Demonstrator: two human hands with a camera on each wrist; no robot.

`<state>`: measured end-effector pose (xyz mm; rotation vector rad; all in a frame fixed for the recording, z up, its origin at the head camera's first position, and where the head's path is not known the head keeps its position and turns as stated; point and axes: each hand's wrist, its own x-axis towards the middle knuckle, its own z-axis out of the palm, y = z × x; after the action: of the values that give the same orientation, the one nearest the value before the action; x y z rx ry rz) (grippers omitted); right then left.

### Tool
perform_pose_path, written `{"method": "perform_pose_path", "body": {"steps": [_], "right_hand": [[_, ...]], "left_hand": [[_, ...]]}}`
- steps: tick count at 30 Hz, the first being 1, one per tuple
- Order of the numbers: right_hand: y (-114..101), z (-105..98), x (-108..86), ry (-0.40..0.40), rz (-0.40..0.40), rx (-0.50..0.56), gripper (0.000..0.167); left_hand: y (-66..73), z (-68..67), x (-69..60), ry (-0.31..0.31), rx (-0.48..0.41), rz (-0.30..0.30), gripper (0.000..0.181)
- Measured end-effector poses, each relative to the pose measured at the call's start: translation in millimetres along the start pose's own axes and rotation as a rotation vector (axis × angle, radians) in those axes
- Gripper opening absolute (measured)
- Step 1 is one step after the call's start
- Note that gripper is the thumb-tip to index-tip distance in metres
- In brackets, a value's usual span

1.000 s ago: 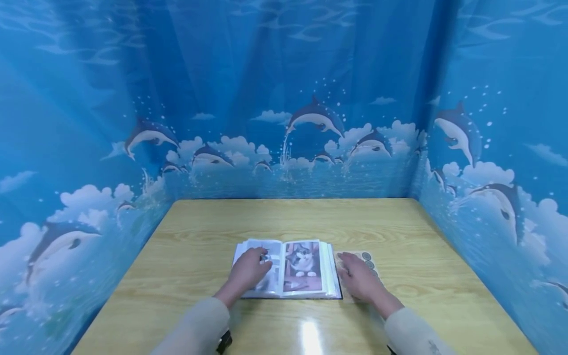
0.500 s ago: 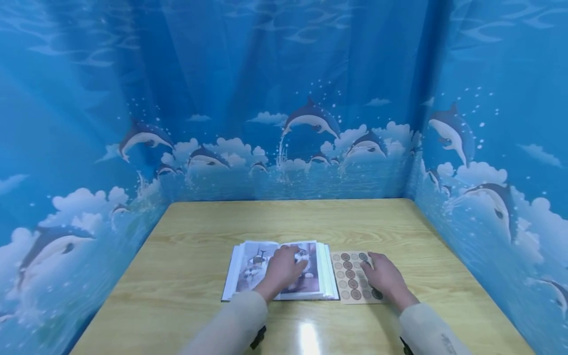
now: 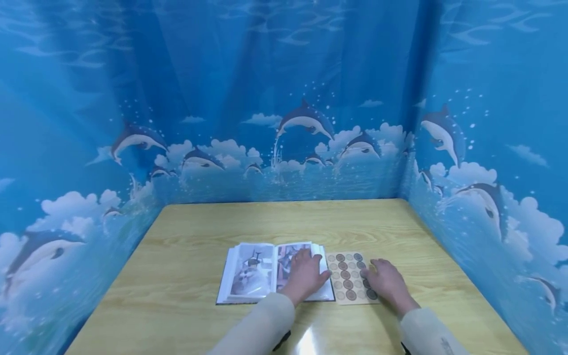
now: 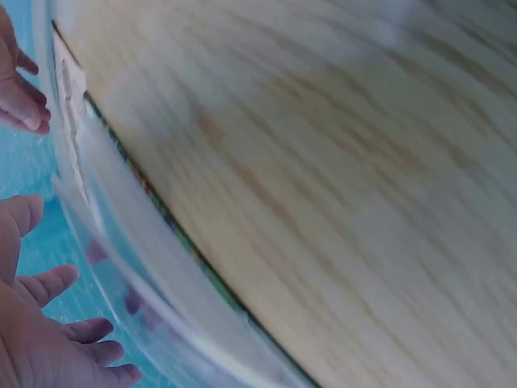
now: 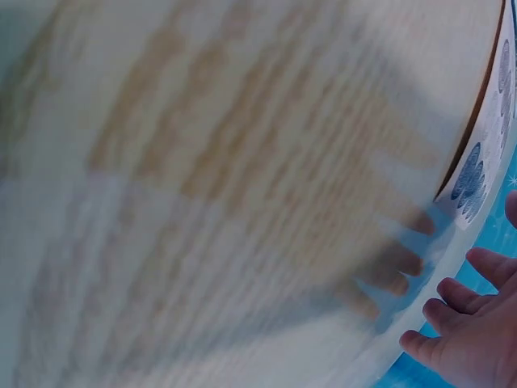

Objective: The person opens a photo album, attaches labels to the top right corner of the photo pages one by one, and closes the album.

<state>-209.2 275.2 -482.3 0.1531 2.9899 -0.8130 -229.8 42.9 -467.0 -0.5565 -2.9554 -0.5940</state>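
Observation:
A photo album (image 3: 253, 271) lies spread out flat on the table, with picture pages on both sides. My left hand (image 3: 304, 277) is over its right page and hides part of that picture; in the left wrist view the fingers (image 4: 48, 283) look loosely spread. I cannot tell whether they touch the page. Just right of the album lies a thin tan sheet (image 3: 348, 276) printed with rows of round brown and dark designs. My right hand (image 3: 390, 283) is at the sheet's right edge, holding nothing, and in the right wrist view its fingers (image 5: 460, 295) are spread apart.
The light wood table (image 3: 213, 222) carries the album and sheet near its front middle. A blue curtain (image 3: 222, 98) with dolphins and clouds surrounds the table at the back and both sides.
My left hand has moved right, from the album's left page to its right page, uncovering the left picture. My right hand has shifted right, showing more of the sheet.

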Motion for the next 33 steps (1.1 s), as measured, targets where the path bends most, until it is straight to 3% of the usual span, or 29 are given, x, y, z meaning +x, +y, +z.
{"method": "perform_pose_path", "body": {"steps": [7,15,23,29,33], "right_hand": [[1,7,0.5,0.029,-0.040,-0.088,0.057],[2,10,-2.2,0.039,-0.086,-0.169,0.054],[-1,11,-4.9,0.033,-0.086,-0.159,0.052],[-3,12,-6.7,0.032,-0.088,-0.164,0.050],[-7,12,-7.7,0.036,-0.084,-0.114,0.049]], "left_hand": [[8.7,15.4,1.1,-0.073,0.099,-0.027,0.058],[11.2,24.4,-0.3,-0.095,0.195,-0.024,0.059],[8.6,35.0,-0.5,-0.107,0.223,-0.005,0.061],[12.4,35.3,-0.2,-0.125,0.244,0.005,0.058],[15.3,36.6,-0.3,-0.131,0.245,0.013,0.053]]}}
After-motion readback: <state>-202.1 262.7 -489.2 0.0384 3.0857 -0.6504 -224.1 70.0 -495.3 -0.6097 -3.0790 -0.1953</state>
